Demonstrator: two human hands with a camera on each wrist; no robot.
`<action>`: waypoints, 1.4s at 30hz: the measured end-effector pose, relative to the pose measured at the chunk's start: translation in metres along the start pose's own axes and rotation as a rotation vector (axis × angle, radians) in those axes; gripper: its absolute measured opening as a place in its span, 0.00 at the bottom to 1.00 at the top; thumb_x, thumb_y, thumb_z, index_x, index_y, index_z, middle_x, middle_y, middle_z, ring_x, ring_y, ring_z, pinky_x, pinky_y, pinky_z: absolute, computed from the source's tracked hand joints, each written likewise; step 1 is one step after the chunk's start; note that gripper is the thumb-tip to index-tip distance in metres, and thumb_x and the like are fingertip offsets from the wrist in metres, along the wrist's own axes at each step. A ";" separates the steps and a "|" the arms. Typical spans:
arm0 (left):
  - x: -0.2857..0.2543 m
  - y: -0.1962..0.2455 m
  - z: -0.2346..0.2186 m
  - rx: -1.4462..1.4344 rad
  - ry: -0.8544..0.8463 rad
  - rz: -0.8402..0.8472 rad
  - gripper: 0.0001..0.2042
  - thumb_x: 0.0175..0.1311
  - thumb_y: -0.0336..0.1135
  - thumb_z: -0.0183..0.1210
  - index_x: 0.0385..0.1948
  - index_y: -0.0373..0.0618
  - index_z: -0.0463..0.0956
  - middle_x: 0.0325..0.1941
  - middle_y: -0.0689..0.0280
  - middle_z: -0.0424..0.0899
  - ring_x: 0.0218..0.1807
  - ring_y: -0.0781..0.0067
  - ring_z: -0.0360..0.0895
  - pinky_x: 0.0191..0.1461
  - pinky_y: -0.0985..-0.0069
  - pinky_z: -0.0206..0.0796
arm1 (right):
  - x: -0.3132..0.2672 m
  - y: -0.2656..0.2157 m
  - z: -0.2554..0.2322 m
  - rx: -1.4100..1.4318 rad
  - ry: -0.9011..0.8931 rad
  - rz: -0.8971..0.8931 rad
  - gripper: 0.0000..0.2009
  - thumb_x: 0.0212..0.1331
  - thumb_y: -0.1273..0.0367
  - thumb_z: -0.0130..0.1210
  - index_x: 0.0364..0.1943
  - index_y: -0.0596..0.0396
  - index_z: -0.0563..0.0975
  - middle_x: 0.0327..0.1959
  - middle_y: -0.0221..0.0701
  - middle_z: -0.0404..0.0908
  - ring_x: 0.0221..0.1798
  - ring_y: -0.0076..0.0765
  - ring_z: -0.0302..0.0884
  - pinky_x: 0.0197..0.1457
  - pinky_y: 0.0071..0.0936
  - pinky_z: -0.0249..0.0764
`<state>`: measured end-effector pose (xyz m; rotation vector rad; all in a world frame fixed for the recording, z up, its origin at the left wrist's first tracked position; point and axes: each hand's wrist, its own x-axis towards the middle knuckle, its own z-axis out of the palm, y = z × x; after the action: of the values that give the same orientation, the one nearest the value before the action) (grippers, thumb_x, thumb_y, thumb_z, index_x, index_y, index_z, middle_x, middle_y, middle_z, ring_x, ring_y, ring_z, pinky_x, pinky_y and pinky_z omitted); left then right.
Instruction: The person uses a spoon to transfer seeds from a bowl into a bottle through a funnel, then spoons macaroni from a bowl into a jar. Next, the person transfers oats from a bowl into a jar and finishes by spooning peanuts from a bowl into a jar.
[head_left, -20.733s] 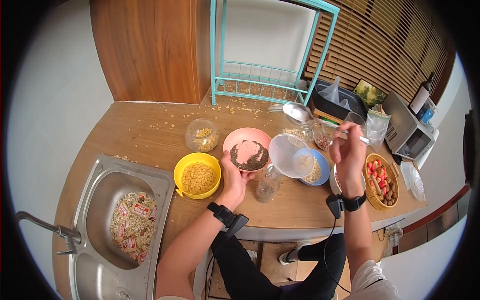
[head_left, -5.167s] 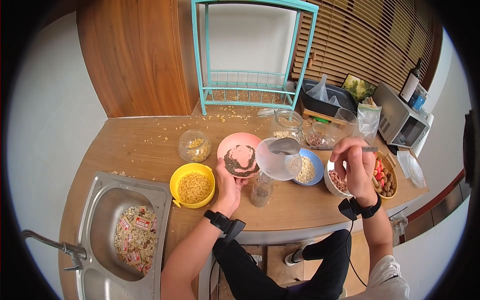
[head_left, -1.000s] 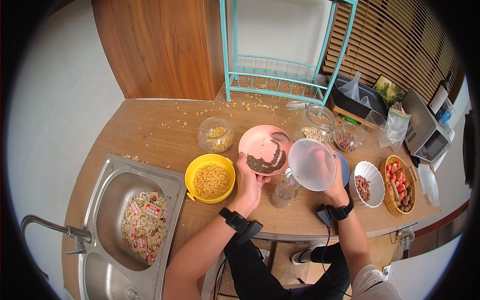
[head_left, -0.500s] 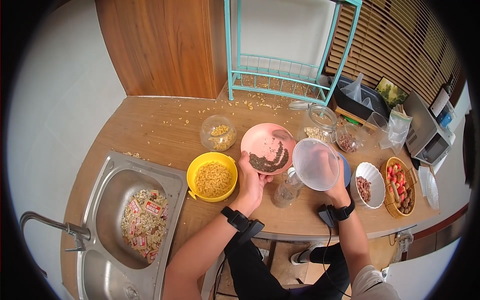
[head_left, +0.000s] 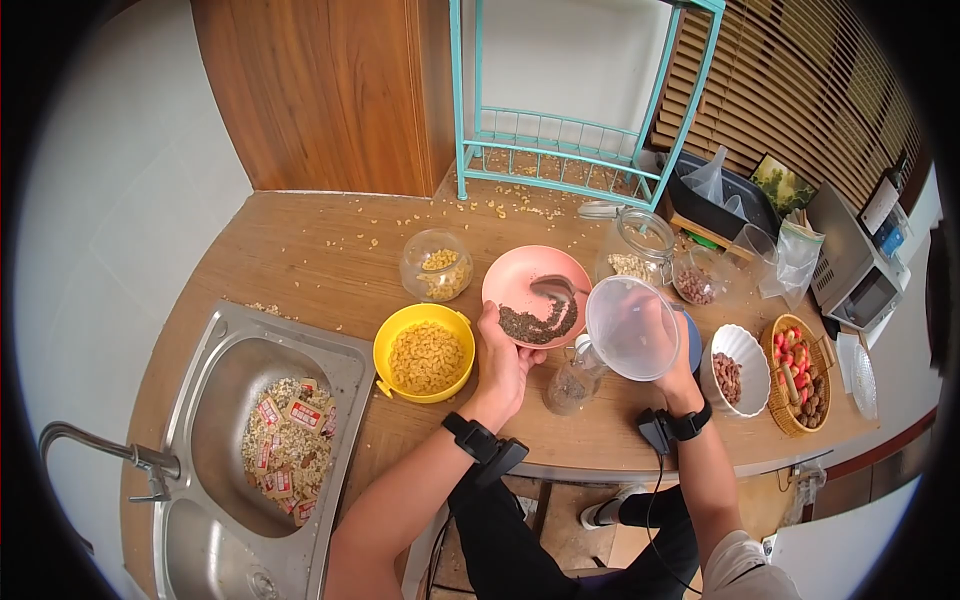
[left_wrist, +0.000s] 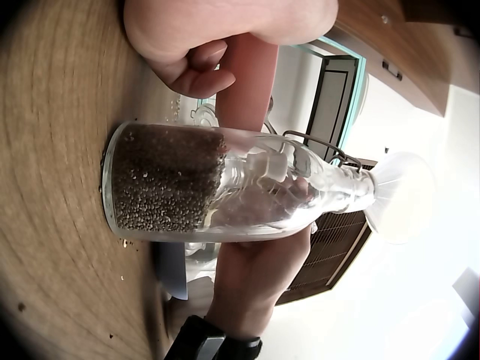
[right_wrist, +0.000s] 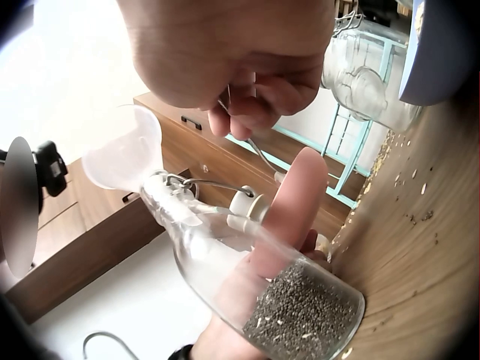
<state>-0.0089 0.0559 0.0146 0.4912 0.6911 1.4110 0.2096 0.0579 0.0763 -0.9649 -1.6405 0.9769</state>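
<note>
My left hand (head_left: pixel 505 370) holds a pink bowl (head_left: pixel 518 272) by its near left rim, thumb on top and fingers beneath. Small dark seeds (head_left: pixel 525 325) lie along the bowl's near side. Partly hidden behind the clear funnel (head_left: pixel 632 335), my right hand (right_wrist: pixel 240 60) pinches the thin handle of a metal spoon (head_left: pixel 553 286), whose head is inside the bowl, above the seeds. The funnel sits in the neck of a glass swing-top bottle (left_wrist: pixel 247 187), which stands upright on the counter, its lower part filled with the same seeds.
On the left are a yellow bowl of macaroni (head_left: pixel 425 360), a round glass jar (head_left: pixel 437 268) and a steel sink (head_left: pixel 340 370). To the right stand a blue plate (head_left: pixel 692 340), a white fluted bowl (head_left: pixel 752 350), a wicker basket (head_left: pixel 790 420) and an open glass jar (head_left: pixel 640 238).
Earlier the spoon tipped over the funnel; now it is back in the pink bowl, just shifted nearer the seeds. The bowl holds fewer seeds than about twenty seconds ago.
</note>
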 end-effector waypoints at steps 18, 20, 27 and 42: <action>-0.002 0.002 0.003 0.039 0.016 -0.001 0.28 0.75 0.64 0.34 0.52 0.49 0.70 0.43 0.68 0.80 0.39 0.76 0.76 0.37 0.76 0.65 | -0.001 -0.010 0.004 -0.307 0.167 -0.248 0.15 0.75 0.66 0.45 0.39 0.63 0.80 0.41 0.32 0.81 0.40 0.28 0.77 0.45 0.25 0.73; -0.003 0.004 0.005 0.048 0.009 -0.001 0.28 0.74 0.65 0.34 0.52 0.49 0.70 0.44 0.68 0.80 0.39 0.76 0.77 0.38 0.76 0.66 | -0.003 -0.014 0.005 -0.410 0.141 -0.245 0.14 0.74 0.66 0.47 0.40 0.63 0.80 0.38 0.33 0.82 0.40 0.30 0.77 0.44 0.26 0.73; -0.006 0.006 0.013 -0.003 0.058 0.012 0.23 0.77 0.58 0.37 0.46 0.47 0.69 0.37 0.68 0.79 0.32 0.79 0.73 0.32 0.77 0.62 | -0.004 0.008 -0.004 -0.153 0.155 -0.152 0.15 0.75 0.66 0.45 0.39 0.63 0.80 0.37 0.32 0.81 0.38 0.28 0.77 0.42 0.25 0.72; 0.000 -0.001 -0.002 0.055 -0.016 0.014 0.29 0.74 0.65 0.34 0.53 0.49 0.69 0.45 0.68 0.81 0.42 0.77 0.78 0.40 0.77 0.66 | -0.003 0.016 -0.005 -0.021 0.261 -0.080 0.20 0.77 0.62 0.44 0.32 0.62 0.81 0.29 0.26 0.80 0.29 0.19 0.73 0.33 0.19 0.68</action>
<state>-0.0095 0.0560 0.0119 0.5513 0.7163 1.4023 0.2176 0.0622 0.0620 -0.9890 -1.4612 0.7476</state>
